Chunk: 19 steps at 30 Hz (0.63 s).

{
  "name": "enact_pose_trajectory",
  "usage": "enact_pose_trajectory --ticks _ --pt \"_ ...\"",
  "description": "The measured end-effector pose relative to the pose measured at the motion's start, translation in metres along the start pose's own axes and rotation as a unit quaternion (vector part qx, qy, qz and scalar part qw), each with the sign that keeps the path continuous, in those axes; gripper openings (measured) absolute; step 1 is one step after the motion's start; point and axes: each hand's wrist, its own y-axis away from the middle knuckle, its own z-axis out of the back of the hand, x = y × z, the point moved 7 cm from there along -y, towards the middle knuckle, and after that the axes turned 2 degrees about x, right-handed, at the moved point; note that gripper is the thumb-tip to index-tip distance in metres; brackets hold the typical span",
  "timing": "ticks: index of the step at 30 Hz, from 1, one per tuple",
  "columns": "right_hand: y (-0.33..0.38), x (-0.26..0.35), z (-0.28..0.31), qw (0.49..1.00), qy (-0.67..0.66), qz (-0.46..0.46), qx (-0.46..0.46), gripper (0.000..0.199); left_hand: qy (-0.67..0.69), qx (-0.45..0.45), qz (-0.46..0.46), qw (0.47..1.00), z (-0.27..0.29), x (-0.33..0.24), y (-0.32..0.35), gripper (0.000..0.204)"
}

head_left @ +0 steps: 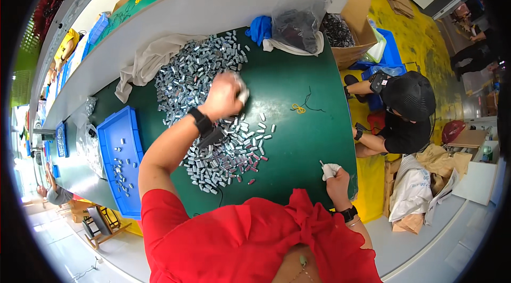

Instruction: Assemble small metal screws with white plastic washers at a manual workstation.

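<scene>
A big heap of small silvery metal-cased pieces spreads over the green table. My left hand is above the heap's right side, smeared by motion, with white covering on its fingertips. Whether it holds a piece cannot be seen. Near the table's front right edge, my right hand is closed, its fingers wrapped in white covers. A tiny grey tip sticks out from its pinch; the rest of that piece is hidden. Loose pieces lie between the hands, closer to the left one.
At the left stands a blue tray with a few pieces in it. A beige cloth lies behind the heap, a clear bag at the back. Yellow loops with black cord lie at right. A co-worker crouches beyond the table's right edge.
</scene>
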Motion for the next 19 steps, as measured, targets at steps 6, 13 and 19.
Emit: enact_pose_trajectory --ticks 6,13,19 --pt "0.003 0.0 -0.003 1.0 -0.023 -0.018 -0.002 0.008 -0.103 -0.227 0.042 0.968 0.004 0.068 -0.073 0.035" --pt "0.004 0.002 -0.005 0.999 -0.015 -0.037 -0.008 0.009 -0.128 -0.213 0.115 0.962 -0.001 0.096 -0.097 0.041" --pt "0.003 -0.002 -0.002 0.999 -0.007 -0.034 -0.005 0.011 -0.08 -0.003 0.084 0.993 -0.016 0.083 -0.076 0.044"
